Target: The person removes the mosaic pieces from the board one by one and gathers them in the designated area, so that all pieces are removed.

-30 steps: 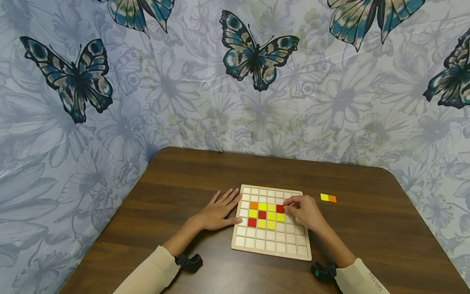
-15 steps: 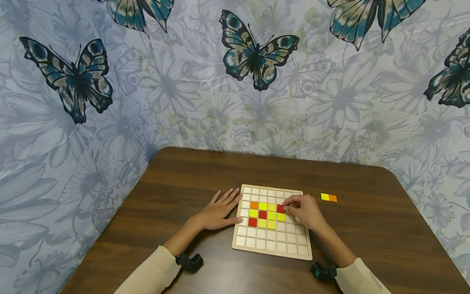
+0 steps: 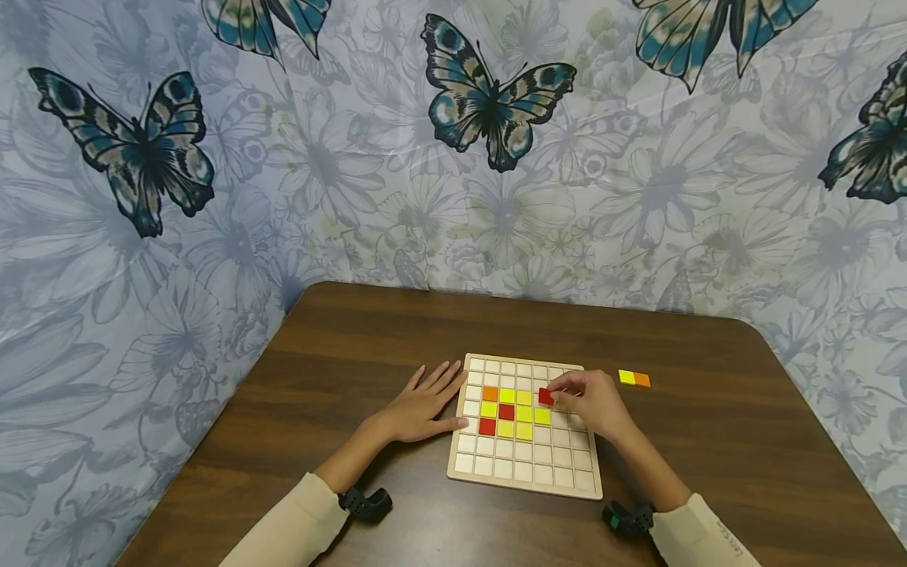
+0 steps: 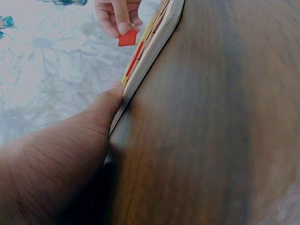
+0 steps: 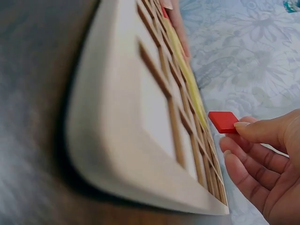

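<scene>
Between thumb and fingers my right hand point(image 3: 590, 402) pinches a red square tile point(image 5: 223, 121), lifted just off the wooden grid board point(image 3: 524, 484). In the left wrist view the same red tile point(image 4: 127, 38) hangs from the fingertips. My left hand point(image 3: 418, 409) lies with its fingers spread at the board's left edge, thumb touching the frame. Set in the grid are an orange tile point(image 3: 490, 393), two red tiles, such as one at the centre point(image 3: 506, 412), and several yellow tiles point(image 3: 523, 431).
A loose yellow tile point(image 3: 627, 377) and a loose orange tile point(image 3: 641, 380) lie side by side on the brown table point(image 3: 383, 323), right of the board. Behind the table hangs a butterfly-patterned cloth point(image 3: 354, 157).
The red tile in my right hand has risen off the grid and shifted slightly right and away, leaving a bare cell where it was. My left hand has stayed in place.
</scene>
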A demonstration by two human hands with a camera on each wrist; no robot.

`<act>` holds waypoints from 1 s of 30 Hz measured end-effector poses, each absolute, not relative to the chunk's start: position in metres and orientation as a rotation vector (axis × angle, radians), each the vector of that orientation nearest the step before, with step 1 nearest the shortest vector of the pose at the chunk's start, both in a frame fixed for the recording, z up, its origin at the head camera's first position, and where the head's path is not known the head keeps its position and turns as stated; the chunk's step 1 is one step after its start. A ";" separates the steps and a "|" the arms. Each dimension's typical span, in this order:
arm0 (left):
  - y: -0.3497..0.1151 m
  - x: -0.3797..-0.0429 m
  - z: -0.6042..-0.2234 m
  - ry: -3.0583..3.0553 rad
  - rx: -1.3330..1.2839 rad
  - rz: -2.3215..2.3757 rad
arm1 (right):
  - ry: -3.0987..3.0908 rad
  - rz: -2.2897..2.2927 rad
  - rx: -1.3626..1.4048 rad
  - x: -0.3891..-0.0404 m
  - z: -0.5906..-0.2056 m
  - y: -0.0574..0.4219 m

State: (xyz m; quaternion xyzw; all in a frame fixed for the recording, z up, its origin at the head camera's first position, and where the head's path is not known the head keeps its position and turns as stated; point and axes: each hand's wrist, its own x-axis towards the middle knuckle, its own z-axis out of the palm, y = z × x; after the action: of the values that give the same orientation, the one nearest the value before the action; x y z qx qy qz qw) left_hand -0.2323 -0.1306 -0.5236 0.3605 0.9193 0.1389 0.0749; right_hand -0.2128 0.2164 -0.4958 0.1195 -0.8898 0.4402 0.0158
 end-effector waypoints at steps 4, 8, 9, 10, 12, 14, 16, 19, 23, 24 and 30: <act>-0.131 -0.233 -0.524 2.758 1.085 0.427 | -2.749 1.387 0.366 -0.214 -0.492 0.222; -0.131 -0.233 -0.526 2.762 1.084 0.421 | -2.731 1.433 0.341 -0.215 -0.489 0.228; -0.131 -0.233 -0.526 2.760 1.081 0.420 | -2.728 1.437 0.336 -0.215 -0.488 0.229; -0.131 -0.233 -0.527 2.760 1.080 0.422 | -2.723 1.441 0.327 -0.216 -0.488 0.230; -0.131 -0.232 -0.526 2.757 1.075 0.420 | -2.709 1.451 0.309 -0.216 -0.487 0.233; -0.130 -0.232 -0.526 2.756 1.077 0.423 | -2.693 1.461 0.301 -0.217 -0.485 0.236; -0.130 -0.232 -0.526 2.758 1.081 0.427 | -2.676 1.475 0.294 -0.217 -0.484 0.239; -0.130 -0.232 -0.525 2.761 1.083 0.428 | -2.663 1.479 0.292 -0.218 -0.481 0.243; -0.131 -0.233 -0.527 2.759 1.082 0.447 | -2.650 1.502 0.253 -0.218 -0.479 0.249; -0.131 -0.233 -0.528 2.758 1.086 0.455 | -2.644 1.514 0.246 -0.218 -0.479 0.250; -0.131 -0.231 -0.525 2.757 1.076 0.452 | -2.625 1.524 0.238 -0.218 -0.473 0.257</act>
State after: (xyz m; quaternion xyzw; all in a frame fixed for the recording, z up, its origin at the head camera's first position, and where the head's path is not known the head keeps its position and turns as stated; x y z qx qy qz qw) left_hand -0.2313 -0.1311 -0.5247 0.3585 0.9183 0.1506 0.0740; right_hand -0.2181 0.2574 -0.4734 0.0781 -0.8611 0.5001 0.0484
